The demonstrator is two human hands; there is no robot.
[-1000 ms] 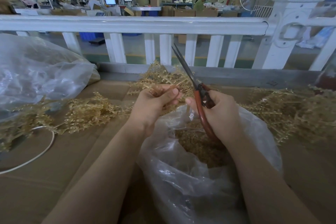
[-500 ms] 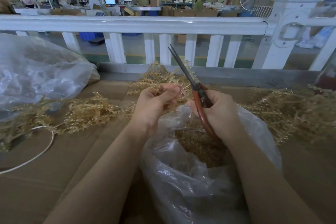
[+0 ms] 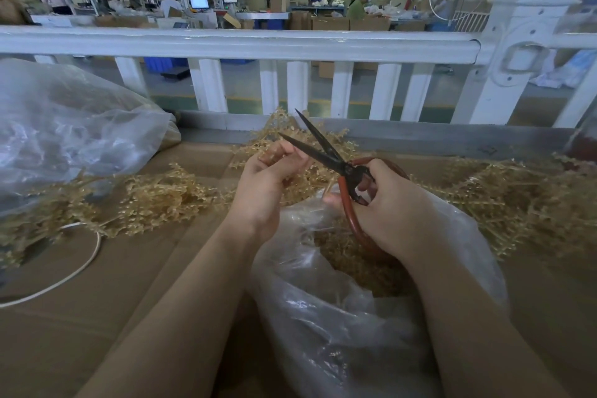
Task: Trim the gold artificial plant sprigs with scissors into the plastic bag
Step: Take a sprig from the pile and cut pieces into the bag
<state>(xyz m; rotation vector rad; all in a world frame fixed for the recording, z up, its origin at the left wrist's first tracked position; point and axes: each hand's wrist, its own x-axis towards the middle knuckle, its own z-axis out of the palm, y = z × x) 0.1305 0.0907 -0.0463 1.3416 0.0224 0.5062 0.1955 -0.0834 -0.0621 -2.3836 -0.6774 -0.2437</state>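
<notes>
On the counter (image 3: 129, 284), the plastic bag (image 3: 339, 317) sits in the near middle with trimmed pieces inside. Above its mouth, the left hand (image 3: 265, 184) holds a sprig (image 3: 303, 178); the right hand (image 3: 387, 207), to its right, holds the scissors (image 3: 326, 155). Sprig piles (image 3: 155, 197) lie left and right of the bag. A second bag (image 3: 71, 132) lies far left, a cord (image 3: 80, 265) before it. The railing (image 3: 242, 42) stands behind.

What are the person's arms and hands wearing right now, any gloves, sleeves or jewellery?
Nothing shows: the left hand and right hand are gloveless, both forearms are bare with no sleeve in view, and no watch, ring or bracelet is visible.
</notes>
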